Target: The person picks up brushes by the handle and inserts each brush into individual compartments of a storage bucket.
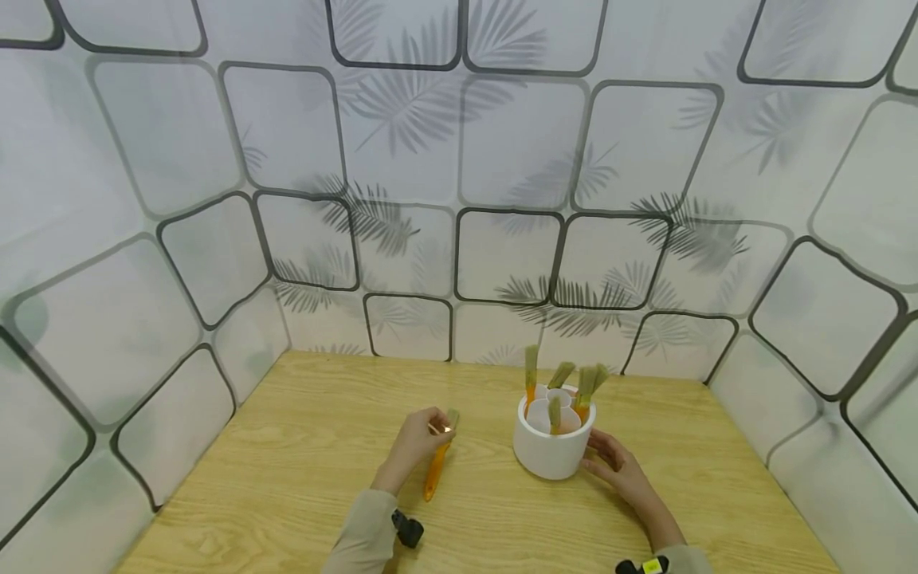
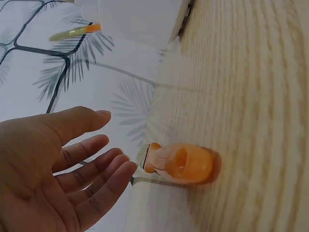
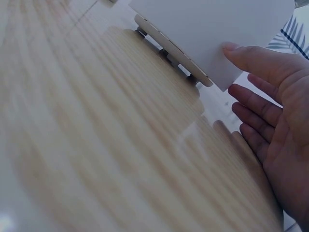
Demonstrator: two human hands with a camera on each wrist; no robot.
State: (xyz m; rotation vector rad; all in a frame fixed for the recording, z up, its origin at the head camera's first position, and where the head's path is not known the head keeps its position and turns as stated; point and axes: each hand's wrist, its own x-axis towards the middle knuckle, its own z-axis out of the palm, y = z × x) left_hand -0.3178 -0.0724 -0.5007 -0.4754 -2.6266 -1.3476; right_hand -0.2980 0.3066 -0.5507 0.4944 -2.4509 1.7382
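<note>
A paintbrush (image 1: 435, 473) with an orange handle and pale bristles lies on the wooden table, bristle end pointing away. My left hand (image 1: 418, 440) is over its bristle end; in the left wrist view the fingers are loosely bent beside the brush and the thumb stands apart, with nothing gripped. To the right stands a white round holder (image 1: 548, 453) with several compartments and several similar brushes (image 1: 531, 368) in it, bristles up. My right hand (image 1: 622, 476) is at the holder's right side, thumb tip against its wall in the right wrist view, fingers spread loosely.
The light wooden table (image 1: 308, 446) meets a wall (image 1: 402, 263) covered in a leaf and rounded-square pattern at the back, with more of it at both sides. Under the holder, a base (image 3: 174, 52) with small dark feet shows in the right wrist view.
</note>
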